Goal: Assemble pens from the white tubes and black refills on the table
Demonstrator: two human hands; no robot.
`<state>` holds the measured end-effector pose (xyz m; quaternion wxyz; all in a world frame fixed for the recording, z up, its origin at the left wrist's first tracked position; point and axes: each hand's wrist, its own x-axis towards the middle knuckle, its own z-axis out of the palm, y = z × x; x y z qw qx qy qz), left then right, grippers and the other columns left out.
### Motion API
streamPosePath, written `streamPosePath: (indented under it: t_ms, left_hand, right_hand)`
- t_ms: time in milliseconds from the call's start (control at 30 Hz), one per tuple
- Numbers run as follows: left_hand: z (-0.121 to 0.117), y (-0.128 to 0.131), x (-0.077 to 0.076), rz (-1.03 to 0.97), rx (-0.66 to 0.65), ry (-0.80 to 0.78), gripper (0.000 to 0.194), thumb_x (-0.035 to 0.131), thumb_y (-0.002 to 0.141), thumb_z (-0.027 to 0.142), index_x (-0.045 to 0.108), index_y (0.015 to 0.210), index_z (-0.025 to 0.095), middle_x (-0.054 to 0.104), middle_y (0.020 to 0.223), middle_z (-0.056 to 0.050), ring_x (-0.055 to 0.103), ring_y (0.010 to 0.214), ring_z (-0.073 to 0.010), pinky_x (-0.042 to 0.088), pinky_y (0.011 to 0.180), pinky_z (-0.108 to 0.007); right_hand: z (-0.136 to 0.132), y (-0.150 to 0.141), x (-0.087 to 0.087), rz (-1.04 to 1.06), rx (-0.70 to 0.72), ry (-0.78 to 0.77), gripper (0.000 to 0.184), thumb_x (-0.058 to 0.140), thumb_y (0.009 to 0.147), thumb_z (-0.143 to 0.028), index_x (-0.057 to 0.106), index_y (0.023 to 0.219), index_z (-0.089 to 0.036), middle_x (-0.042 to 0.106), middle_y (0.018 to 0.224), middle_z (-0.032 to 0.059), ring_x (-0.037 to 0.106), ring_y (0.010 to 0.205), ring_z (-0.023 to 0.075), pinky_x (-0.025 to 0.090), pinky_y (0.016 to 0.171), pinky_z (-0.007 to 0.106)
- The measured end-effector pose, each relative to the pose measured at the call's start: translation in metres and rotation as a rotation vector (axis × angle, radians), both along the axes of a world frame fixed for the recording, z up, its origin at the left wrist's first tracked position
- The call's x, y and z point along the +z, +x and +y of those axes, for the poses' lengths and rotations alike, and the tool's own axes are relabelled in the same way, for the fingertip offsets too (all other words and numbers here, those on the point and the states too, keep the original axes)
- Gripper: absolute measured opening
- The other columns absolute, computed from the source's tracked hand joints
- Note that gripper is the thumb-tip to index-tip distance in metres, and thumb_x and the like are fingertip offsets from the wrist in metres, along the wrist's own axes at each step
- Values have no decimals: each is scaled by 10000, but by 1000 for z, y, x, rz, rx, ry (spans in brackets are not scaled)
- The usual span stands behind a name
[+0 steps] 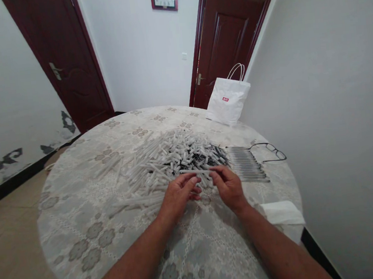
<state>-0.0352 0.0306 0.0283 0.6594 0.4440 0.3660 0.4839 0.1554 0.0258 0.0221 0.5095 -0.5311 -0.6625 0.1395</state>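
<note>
A slim, whitish pen barrel (196, 171) lies level between my two hands, in front of the heap. Fingers and thumb of my left hand (180, 194) are closed around its left part. At its right end, my right hand (228, 186) pinches it between thumb and fingertips. Just beyond is a large heap of loose translucent white pen barrels (149, 163), with short white pieces on top. Thin black pieces (220, 154) show at the heap's right side. To the right of my right hand, several pens (247, 165) with dark parts inside lie in a neat row.
A patterned cloth covers the round table (95, 255). Eyeglasses (271, 150) lie beyond the row of pens, near the right edge. A folded white cloth or tissue (282, 213) sits by my right forearm. A white paper bag (227, 102) stands at the back right.
</note>
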Motion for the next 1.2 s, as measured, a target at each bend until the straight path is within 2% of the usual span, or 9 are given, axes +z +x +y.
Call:
streamPosePath:
  t_ms: [100, 200, 267, 400, 500, 700, 867, 1033, 1200]
  left_hand:
    - [3, 0, -5, -121, 22, -52, 359, 736, 817, 436, 692, 1054, 170, 723, 934, -81, 677, 720, -162, 585, 618, -299]
    - [8, -1, -8, -186, 104, -86, 304, 750, 818, 409, 682, 971, 155, 702, 855, -54, 676, 728, -149, 582, 639, -274]
    - [10, -2, -8, -203, 157, -84, 295, 754, 821, 398, 668, 960, 152, 712, 874, -57, 686, 746, -150, 587, 676, -280]
    - [12, -3, -5, -185, 223, -91, 320, 770, 802, 396, 643, 965, 152, 725, 867, -63, 694, 732, -162, 590, 672, -298]
    - [12, -3, -6, -164, 229, -93, 326, 760, 808, 415, 640, 951, 147, 725, 863, -67, 696, 743, -163, 592, 678, -299]
    - [13, -3, -13, -122, 238, -82, 334, 754, 806, 443, 643, 911, 146, 698, 818, -52, 683, 727, -167, 598, 650, -308]
    - [13, -3, -12, -119, 236, -82, 344, 768, 783, 451, 648, 893, 148, 682, 801, -49, 666, 697, -161, 599, 630, -310]
    - [13, -3, -15, -107, 226, -60, 351, 760, 788, 462, 652, 903, 149, 684, 831, -59, 655, 698, -158, 599, 622, -308]
    - [13, -3, -14, -107, 220, -61, 350, 759, 784, 469, 654, 882, 150, 678, 806, -58, 653, 687, -157, 590, 612, -290]
  right_hand:
    - [-2, -18, -3, -124, 198, 25, 214, 564, 962, -348, 698, 1054, -210, 705, 909, 55, 639, 793, 176, 495, 733, 285]
    - [0, -19, -1, -197, 246, 57, 229, 554, 965, -334, 685, 1104, -207, 698, 922, 62, 633, 806, 179, 495, 747, 288]
    - [5, -7, 0, -230, 146, 73, 235, 532, 971, -323, 668, 1123, -205, 687, 948, 71, 629, 827, 185, 497, 779, 297]
    - [20, 33, -6, -362, -258, 60, 264, 501, 959, -276, 627, 1168, -175, 668, 1009, 108, 613, 891, 218, 479, 867, 347]
    - [26, 52, -15, -528, -377, -67, 229, 521, 942, -260, 625, 1123, -165, 667, 1020, 112, 614, 937, 227, 465, 853, 330]
    - [22, 40, -20, -825, -514, -288, 225, 570, 953, -353, 596, 1106, -190, 648, 1051, 94, 631, 887, 218, 410, 697, 282]
    - [27, 35, -23, -864, -509, -377, 181, 562, 969, -336, 606, 1093, -212, 657, 1036, 70, 644, 866, 201, 383, 669, 273]
    - [31, 39, -26, -841, -459, -374, 149, 545, 974, -300, 635, 1045, -205, 681, 1004, 65, 640, 888, 187, 373, 688, 268]
    - [27, 36, -23, -830, -509, -296, 142, 539, 961, -294, 637, 940, -194, 674, 903, 56, 609, 786, 178, 319, 622, 271]
